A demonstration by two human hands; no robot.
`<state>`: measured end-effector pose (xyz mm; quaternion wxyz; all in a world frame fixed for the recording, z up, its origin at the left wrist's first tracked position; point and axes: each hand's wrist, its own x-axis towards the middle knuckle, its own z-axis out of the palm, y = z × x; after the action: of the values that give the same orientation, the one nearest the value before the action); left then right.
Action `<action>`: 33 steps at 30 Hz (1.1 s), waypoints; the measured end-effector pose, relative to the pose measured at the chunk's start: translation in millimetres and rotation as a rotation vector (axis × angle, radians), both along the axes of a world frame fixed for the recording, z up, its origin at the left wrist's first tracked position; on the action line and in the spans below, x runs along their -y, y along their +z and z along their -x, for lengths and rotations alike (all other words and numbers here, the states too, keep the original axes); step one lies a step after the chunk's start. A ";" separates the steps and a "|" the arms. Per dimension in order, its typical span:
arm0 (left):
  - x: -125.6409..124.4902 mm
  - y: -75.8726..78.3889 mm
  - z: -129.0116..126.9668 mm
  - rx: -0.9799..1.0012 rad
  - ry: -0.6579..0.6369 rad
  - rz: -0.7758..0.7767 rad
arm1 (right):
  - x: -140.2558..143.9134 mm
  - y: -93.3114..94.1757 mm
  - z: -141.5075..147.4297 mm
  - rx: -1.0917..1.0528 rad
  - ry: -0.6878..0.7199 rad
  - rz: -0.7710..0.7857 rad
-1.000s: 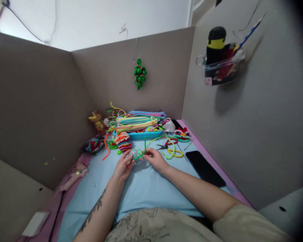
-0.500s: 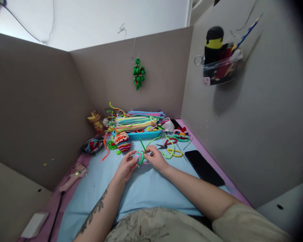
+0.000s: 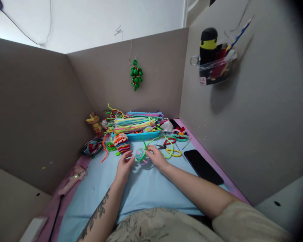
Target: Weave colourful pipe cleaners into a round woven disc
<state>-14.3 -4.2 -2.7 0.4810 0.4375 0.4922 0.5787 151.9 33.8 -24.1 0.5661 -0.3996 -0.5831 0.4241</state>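
A round coil of pipe cleaners (image 3: 140,154) in pink, teal and green is pinched at its right edge by my right hand (image 3: 157,158). A green pipe cleaner end (image 3: 144,143) sticks up from the same grip. Purple and pink strands (image 3: 144,162) hang below the coil. My left hand (image 3: 125,164) is just left of the coil, fingers apart and holding nothing. Scissors with red and yellow handles (image 3: 175,153) lie beyond my right hand, with a light green pipe cleaner (image 3: 169,155) looped over them.
A blue tray (image 3: 143,135) piled with pipe cleaners (image 3: 135,124) stands at the back. Striped pipe-cleaner pieces (image 3: 121,144) sit before it. A dark bowl (image 3: 85,152) and a lit glue gun (image 3: 72,181) are on the left, a phone (image 3: 203,167) on the right. Grey partitions (image 3: 156,74) surround the table.
My left hand has let go of the coil and moved slightly left, its fingers opening. The coil stays in my right hand and now faces up more. The camera view has shifted slightly.
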 end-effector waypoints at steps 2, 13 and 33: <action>1.1 -0.3 -2.4 -0.113 0.015 -0.047 | -2.2 -3.1 0.8 -0.047 -0.059 0.011; 4.6 4.6 -8.2 0.037 -0.072 0.042 | 2.8 -4.3 6.7 -0.015 0.000 0.009; 5.9 -13.8 -16.7 -0.310 -0.115 -0.203 | 5.3 -5.2 13.5 -0.317 0.048 0.236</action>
<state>2.4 -10.1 -16.5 0.3853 0.5950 0.4738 0.5226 138.5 28.5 -29.3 0.5898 -0.3773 -0.4421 0.5607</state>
